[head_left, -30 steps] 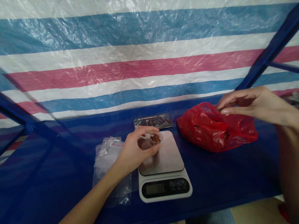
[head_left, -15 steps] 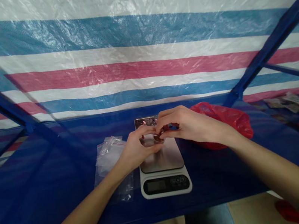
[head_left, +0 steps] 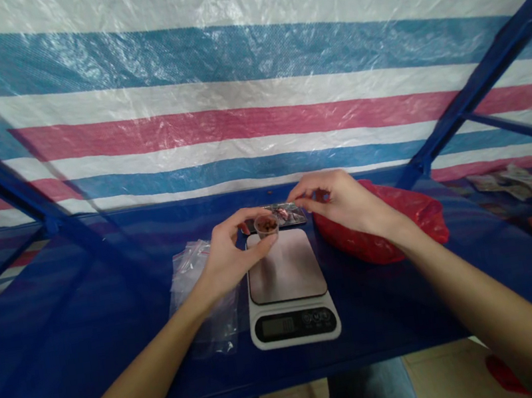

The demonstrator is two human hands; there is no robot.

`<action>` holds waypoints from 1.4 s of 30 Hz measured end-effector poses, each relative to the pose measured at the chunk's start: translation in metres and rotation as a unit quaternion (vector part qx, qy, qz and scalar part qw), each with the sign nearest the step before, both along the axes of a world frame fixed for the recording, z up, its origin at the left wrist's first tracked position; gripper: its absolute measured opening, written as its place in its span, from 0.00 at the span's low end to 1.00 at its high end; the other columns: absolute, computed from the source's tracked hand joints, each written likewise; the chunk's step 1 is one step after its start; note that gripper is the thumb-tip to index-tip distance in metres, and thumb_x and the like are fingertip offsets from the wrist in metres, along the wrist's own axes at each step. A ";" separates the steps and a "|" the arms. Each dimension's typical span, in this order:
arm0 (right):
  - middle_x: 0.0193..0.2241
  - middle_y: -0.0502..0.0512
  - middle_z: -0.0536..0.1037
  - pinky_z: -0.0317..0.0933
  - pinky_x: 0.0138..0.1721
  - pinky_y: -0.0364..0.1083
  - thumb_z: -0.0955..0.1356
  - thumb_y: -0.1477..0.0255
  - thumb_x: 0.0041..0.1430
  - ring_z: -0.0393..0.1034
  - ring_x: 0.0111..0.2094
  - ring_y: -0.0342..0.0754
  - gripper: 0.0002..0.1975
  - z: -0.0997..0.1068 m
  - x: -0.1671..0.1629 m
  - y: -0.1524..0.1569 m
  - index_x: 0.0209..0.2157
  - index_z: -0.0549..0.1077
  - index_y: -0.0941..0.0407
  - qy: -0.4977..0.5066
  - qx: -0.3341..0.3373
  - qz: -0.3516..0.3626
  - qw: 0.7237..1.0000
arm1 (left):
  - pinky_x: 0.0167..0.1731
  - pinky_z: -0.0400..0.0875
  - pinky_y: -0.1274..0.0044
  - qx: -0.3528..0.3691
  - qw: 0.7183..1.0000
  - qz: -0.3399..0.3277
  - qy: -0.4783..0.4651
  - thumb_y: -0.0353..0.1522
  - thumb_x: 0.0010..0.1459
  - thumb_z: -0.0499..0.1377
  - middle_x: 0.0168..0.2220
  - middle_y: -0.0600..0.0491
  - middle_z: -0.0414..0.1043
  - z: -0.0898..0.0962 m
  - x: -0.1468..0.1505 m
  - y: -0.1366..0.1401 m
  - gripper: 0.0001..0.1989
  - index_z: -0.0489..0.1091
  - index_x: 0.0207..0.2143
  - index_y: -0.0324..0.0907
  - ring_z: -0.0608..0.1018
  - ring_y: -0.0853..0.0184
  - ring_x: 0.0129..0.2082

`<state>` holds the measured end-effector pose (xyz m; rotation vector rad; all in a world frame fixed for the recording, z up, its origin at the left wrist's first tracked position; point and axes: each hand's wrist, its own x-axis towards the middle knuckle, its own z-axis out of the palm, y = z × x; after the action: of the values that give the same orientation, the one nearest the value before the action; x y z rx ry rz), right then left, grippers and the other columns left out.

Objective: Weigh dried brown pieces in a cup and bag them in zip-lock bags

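My left hand [head_left: 233, 244] grips a small clear plastic cup [head_left: 267, 234] between thumb and fingers. Brown pieces [head_left: 267, 224] lie inside the cup, which is held over the back edge of a white kitchen scale [head_left: 287, 276] with a metal plate. To the right, my right hand [head_left: 345, 203] is raised with thumb and forefinger pinched together; whatever is between the tips is too small to make out. Under and beside that hand sits a red plastic bag [head_left: 415, 216]. The digits on the scale's display [head_left: 278, 327] are too faint to read surely.
Behind the scale lies a phone [head_left: 291, 214] with a lit picture. Clear zip bags [head_left: 200, 290] are piled left of the scale on the blue tabletop [head_left: 88, 321]. Blue metal posts [head_left: 474, 82] flank the table, and a striped sheet [head_left: 234, 123] hangs behind it.
My right hand has moved up and away from the cup, and the brown pieces seen at its fingers no longer show there. My left hand has shifted slightly left and back with the cup.
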<state>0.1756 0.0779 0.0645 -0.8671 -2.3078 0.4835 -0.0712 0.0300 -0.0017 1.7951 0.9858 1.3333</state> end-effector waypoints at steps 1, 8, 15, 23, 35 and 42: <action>0.36 0.54 0.84 0.65 0.35 0.44 0.68 0.79 0.65 0.76 0.33 0.47 0.09 -0.006 0.003 0.006 0.39 0.83 0.57 -0.020 0.012 -0.017 1.000 | 0.46 0.71 0.70 0.010 1.000 0.022 -0.007 0.32 0.58 0.69 0.46 0.51 0.82 0.001 -0.003 0.002 0.15 0.79 0.49 0.47 0.80 0.62 0.45; 0.45 0.61 0.85 0.68 0.48 0.50 0.69 0.77 0.66 0.79 0.46 0.55 0.14 -0.016 -0.006 0.060 0.50 0.82 0.58 -0.273 0.009 -0.119 0.955 | 0.48 0.72 0.70 0.046 0.990 0.131 -0.038 0.36 0.60 0.69 0.48 0.51 0.81 0.002 -0.012 0.011 0.18 0.78 0.52 0.47 0.79 0.61 0.48; 0.54 0.65 0.80 0.68 0.57 0.53 0.71 0.76 0.67 0.75 0.56 0.57 0.16 -0.028 -0.047 0.115 0.56 0.78 0.58 -0.349 -0.021 -0.136 0.927 | 0.44 0.70 0.71 0.037 0.990 0.135 -0.014 0.34 0.60 0.68 0.47 0.51 0.81 0.000 -0.013 0.014 0.17 0.77 0.52 0.45 0.79 0.62 0.46; 0.49 0.60 0.81 0.73 0.51 0.55 0.72 0.68 0.69 0.78 0.48 0.53 0.11 -0.039 -0.067 0.120 0.48 0.78 0.59 -0.355 -0.044 -0.131 0.925 | 0.43 0.69 0.71 0.012 0.994 0.108 0.015 0.34 0.59 0.68 0.47 0.51 0.81 -0.007 -0.014 0.018 0.15 0.77 0.49 0.44 0.80 0.62 0.45; 0.33 0.53 0.82 0.64 0.37 0.44 0.73 0.77 0.63 0.74 0.34 0.44 0.04 0.013 -0.062 0.009 0.36 0.83 0.58 -0.037 -0.018 0.097 0.994 | 0.39 0.70 0.72 -0.001 0.995 0.068 0.071 0.32 0.56 0.69 0.40 0.53 0.82 -0.002 -0.002 0.007 0.11 0.79 0.42 0.44 0.79 0.64 0.39; 0.38 0.56 0.82 0.67 0.40 0.46 0.68 0.75 0.70 0.76 0.38 0.48 0.08 -0.005 -0.027 -0.050 0.44 0.82 0.55 0.049 0.037 -0.019 0.998 | 0.40 0.69 0.72 -0.002 0.997 0.038 0.069 0.32 0.56 0.70 0.42 0.53 0.83 -0.001 0.001 0.003 0.14 0.80 0.46 0.44 0.80 0.63 0.41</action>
<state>0.1490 0.0282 0.0597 -0.8307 -2.2016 0.4127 -0.0705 0.0333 -0.0028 1.8840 1.1393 1.2655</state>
